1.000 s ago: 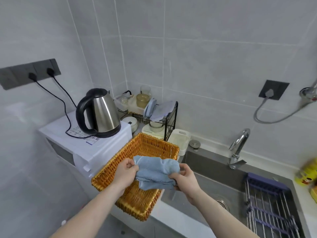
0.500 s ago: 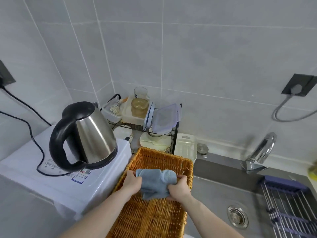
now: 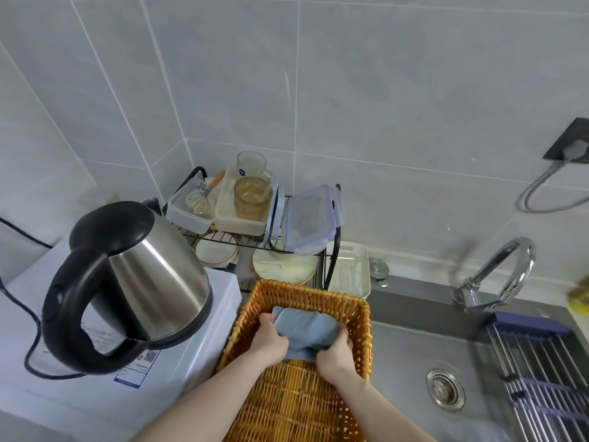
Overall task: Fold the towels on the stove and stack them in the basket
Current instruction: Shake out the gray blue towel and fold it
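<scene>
Folded blue-grey cloth towel (image 3: 306, 333) gripped at both ends by left hand (image 3: 271, 341) and right hand (image 3: 334, 355), lowered inside woven orange wicker basket (image 3: 363, 317); 1 towel nearly placed, others unseen.

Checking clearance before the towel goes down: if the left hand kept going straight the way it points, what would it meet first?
Probably the wicker basket's far wall; the left hand, gripping the blue towel, points toward it, though depth is unclear.

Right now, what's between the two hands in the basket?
The folded blue towel. The left hand grips its left end, the right hand its right end, low inside the far end of the wicker basket. Head view shows it.
</scene>
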`<state>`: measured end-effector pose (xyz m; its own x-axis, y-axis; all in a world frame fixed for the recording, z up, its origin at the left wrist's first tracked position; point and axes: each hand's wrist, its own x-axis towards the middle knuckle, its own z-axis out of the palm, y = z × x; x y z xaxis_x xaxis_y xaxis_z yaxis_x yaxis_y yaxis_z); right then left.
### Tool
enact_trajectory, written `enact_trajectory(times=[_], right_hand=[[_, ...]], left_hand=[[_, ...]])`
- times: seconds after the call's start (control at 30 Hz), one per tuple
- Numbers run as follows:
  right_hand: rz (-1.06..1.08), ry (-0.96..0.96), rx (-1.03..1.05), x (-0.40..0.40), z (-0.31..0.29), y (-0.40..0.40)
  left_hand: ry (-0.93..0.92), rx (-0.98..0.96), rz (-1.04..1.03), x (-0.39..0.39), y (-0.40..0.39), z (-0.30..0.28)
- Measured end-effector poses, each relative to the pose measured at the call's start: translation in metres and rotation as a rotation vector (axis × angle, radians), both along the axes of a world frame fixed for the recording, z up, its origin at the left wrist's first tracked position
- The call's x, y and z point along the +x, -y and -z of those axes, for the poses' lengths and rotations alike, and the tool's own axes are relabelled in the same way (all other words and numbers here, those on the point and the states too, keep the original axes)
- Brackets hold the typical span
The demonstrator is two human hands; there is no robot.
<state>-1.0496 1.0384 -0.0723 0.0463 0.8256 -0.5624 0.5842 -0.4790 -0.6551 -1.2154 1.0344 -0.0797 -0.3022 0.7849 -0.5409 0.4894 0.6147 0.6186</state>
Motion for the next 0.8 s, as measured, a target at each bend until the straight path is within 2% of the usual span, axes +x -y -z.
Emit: enact_trajectory(times=[0.17,0.23,0.4,0.57,0.8], right_hand=[[-0.267,0.198,0.132,-0.007,0.007,0.025],[-0.342,0.242,0.107,-0.005,0.009,0.027],[-0.421,0.267,0.034,0.0,0.002,0.023],[-0.376,0.213,0.12,0.008,-0.019,0.028],[-0.218,0.112,0.388,0.062,-0.073,0.077]], left_hand=[[-0.28,0.255,0.239,0.003,0.029,0.01],[-0.35,0.275,0.384,0.003,0.037,0.017],[-0.284,0.159,0.471,-0.001,0.039,0.016],[-0.242,0.292,0.352,-0.001,0.046,-0.013],[-0.145,0.439,0.419,0.026,0.073,-0.072]])
